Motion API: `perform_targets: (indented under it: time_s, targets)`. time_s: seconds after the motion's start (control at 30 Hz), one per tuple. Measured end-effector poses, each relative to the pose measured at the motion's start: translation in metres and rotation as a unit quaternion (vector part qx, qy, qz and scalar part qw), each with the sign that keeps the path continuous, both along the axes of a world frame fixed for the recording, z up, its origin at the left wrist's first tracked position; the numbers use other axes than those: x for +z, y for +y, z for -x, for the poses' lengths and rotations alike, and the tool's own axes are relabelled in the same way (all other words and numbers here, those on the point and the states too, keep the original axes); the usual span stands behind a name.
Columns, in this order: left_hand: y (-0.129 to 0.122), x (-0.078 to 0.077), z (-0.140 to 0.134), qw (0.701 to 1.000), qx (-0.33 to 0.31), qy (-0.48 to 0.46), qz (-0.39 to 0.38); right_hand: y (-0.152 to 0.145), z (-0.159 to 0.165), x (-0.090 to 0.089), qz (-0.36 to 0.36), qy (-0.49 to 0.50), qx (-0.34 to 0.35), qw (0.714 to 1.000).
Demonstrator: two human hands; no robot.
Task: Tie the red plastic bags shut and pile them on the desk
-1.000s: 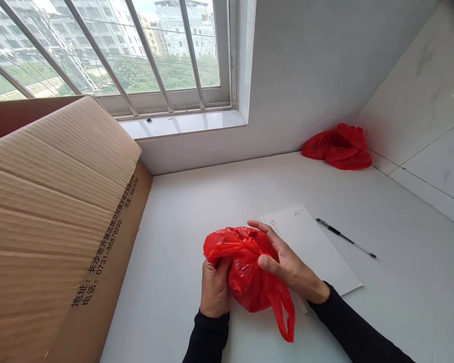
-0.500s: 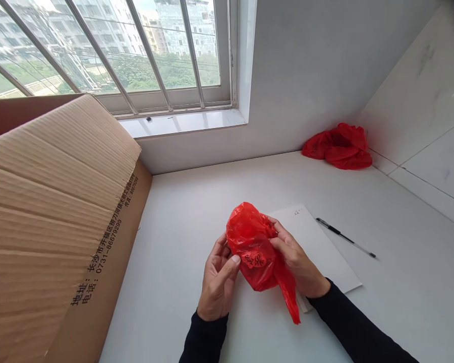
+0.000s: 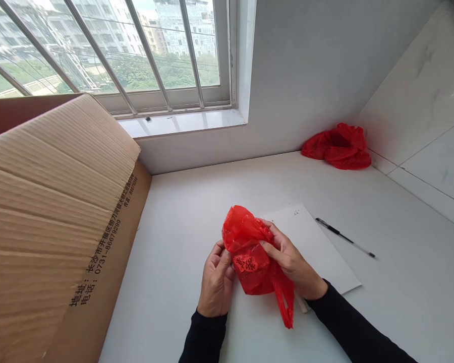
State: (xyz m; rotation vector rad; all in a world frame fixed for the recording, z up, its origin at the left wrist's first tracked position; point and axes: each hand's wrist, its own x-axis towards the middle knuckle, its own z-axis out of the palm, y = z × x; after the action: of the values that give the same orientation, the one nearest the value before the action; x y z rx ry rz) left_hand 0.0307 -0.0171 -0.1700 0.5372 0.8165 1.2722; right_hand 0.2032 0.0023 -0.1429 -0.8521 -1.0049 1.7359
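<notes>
Between my two hands, above the white table, is a crumpled red plastic bag (image 3: 251,269) with dark printed characters on its front. My left hand (image 3: 216,277) pinches its left edge, thumb in front and fingers behind. My right hand (image 3: 291,259) grips the gathered right side, thumb on top and fingers partly hidden behind the plastic. A looped strip of the bag hangs below my right hand. What the bag contains, if anything, cannot be made out. Beneath and behind my right hand lies a white pad of paper (image 3: 321,252) with small marks near its top.
A black-and-clear pen (image 3: 344,237) lies right of the pad. Another red plastic bag (image 3: 338,146) is bunched in the far right corner. An open cardboard box (image 3: 60,201) fills the left side, below a barred window (image 3: 155,55). The table (image 3: 181,212) meets walls behind and at right.
The bag has shifted slightly left and turned, so its printed characters sit further left. My left thumb has slid up along its edge, and the hanging strip shows more of a loop.
</notes>
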Motion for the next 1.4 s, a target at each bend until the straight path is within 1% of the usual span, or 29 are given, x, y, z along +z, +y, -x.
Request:
perform_targets:
  time_s: [0.13, 0.23, 0.33, 0.43, 0.5, 0.57, 0.67, 0.8, 0.9, 0.97, 1.03, 1.2, 1.3, 1.4]
  targets:
    - [-0.001, -0.001, 0.0, 1.0, -0.03, 0.006, -0.004, 0.0, 0.0, 0.003, 0.009, 0.005, 0.006, 1.0]
    - [-0.003, 0.002, -0.001, 0.999, -0.039, 0.0, -0.016, -0.001, 0.0, 0.006, 0.009, 0.008, 0.001, 1.0]
    - [-0.006, 0.008, -0.003, 0.999, -0.045, -0.015, -0.024, -0.001, 0.001, 0.005, 0.0, -0.02, -0.019, 1.0]
    - [-0.008, 0.011, -0.006, 0.998, -0.045, 0.021, -0.023, -0.001, 0.002, 0.003, -0.033, -0.066, -0.033, 0.997]
    - [-0.007, 0.009, -0.008, 0.998, -0.032, 0.051, -0.019, -0.001, 0.002, 0.002, -0.054, -0.088, -0.031, 0.994]
    - [-0.006, 0.005, -0.008, 0.998, -0.012, 0.053, -0.013, -0.002, 0.003, 0.003, -0.064, -0.097, -0.029, 0.993]
    - [-0.003, 0.001, -0.007, 0.999, 0.025, 0.022, -0.001, -0.003, 0.002, 0.005, -0.06, -0.075, -0.017, 0.995]
    - [-0.001, 0.004, -0.005, 0.994, 0.095, -0.028, 0.049, -0.003, 0.001, 0.005, -0.041, -0.05, 0.022, 0.998]
    - [0.0, 0.007, -0.002, 0.989, 0.115, -0.057, 0.072, -0.002, 0.002, 0.003, -0.073, -0.067, 0.045, 0.994]
    - [0.0, 0.008, 0.0, 0.988, 0.12, -0.062, 0.079, -0.002, 0.003, 0.001, -0.08, -0.069, 0.048, 0.993]
    - [-0.001, 0.007, -0.001, 0.989, 0.116, -0.054, 0.072, -0.001, 0.005, 0.0, -0.064, -0.067, 0.034, 0.995]
    - [-0.006, 0.006, -0.006, 0.999, 0.032, 0.014, 0.006, 0.0, 0.003, -0.003, -0.008, -0.031, -0.008, 0.999]
    - [-0.006, 0.006, -0.01, 0.998, 0.038, 0.055, -0.009, 0.001, 0.0, -0.004, 0.007, -0.023, -0.017, 1.0]
    - [-0.004, 0.004, -0.011, 0.996, 0.055, 0.074, -0.015, 0.001, -0.001, -0.004, 0.014, -0.021, -0.006, 1.0]
